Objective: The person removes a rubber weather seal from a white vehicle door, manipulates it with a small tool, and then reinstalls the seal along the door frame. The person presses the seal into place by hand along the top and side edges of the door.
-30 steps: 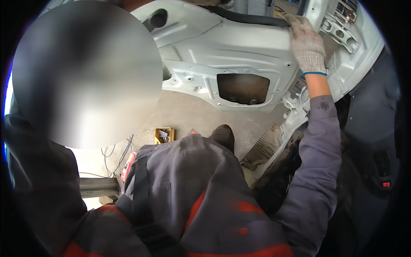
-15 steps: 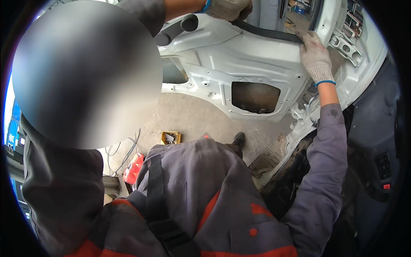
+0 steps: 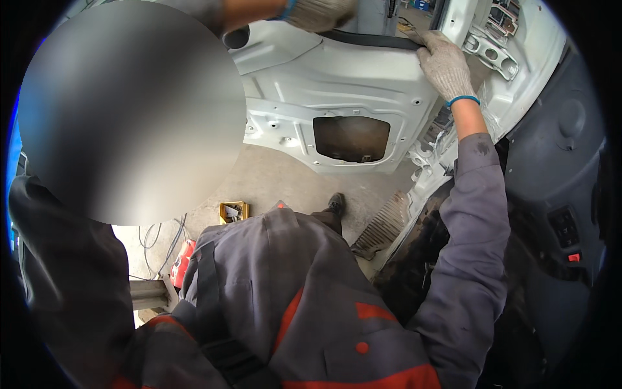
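Note:
A white car door panel [image 3: 353, 78], bare metal with cut-outs, stands in front of me. A black rubber strip [image 3: 372, 40] runs along its upper edge. My right hand [image 3: 446, 68], in a pale knit glove with a blue cuff, closes over the strip's right end, its fingers over the door edge. At the strip's left end is my left hand [image 3: 321, 14], gloved too. It looks curled and is smeared by motion. The top of the picture cuts it off, so whatever it holds is hidden.
A large blurred round patch covers the left side. On the concrete floor stand a yellow box [image 3: 234, 212] of small parts and a red object [image 3: 183, 261] near cables. The white door frame with a hinge bracket [image 3: 492, 55] and a dark interior panel [image 3: 551, 142] are at right.
The whole view has shifted, so door and hands appear farther left. My right hand keeps its hold at the strip's right end. My left hand stays near the left end and is more blurred.

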Tool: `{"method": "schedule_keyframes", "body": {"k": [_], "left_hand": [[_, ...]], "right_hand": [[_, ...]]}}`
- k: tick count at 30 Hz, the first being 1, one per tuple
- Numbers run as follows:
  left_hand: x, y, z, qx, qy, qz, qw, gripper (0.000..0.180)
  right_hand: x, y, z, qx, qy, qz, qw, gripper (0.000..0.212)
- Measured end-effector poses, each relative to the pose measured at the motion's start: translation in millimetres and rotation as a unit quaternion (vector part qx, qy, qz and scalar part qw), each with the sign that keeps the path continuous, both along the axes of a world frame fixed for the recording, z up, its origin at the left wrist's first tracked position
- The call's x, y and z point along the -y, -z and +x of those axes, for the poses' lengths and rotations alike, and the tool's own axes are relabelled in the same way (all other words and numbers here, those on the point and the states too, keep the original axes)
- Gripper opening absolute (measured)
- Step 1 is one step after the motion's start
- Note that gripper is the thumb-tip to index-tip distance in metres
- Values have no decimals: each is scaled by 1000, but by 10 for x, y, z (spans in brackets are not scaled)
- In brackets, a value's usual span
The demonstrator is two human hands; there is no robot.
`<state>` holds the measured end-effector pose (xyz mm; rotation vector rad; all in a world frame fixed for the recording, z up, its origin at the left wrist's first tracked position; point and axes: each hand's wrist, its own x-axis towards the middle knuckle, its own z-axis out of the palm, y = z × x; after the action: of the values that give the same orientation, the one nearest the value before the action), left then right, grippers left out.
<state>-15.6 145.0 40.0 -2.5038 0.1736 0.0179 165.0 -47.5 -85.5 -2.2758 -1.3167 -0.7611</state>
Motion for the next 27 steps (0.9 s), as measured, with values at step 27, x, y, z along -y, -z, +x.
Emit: {"method": "schedule_keyframes", "body": {"k": [27], "left_hand": [[318,929,548,194,-20,-103,975,25]], "right_hand": [[311,-199,-161,-335,-35,251,908,36]]}}
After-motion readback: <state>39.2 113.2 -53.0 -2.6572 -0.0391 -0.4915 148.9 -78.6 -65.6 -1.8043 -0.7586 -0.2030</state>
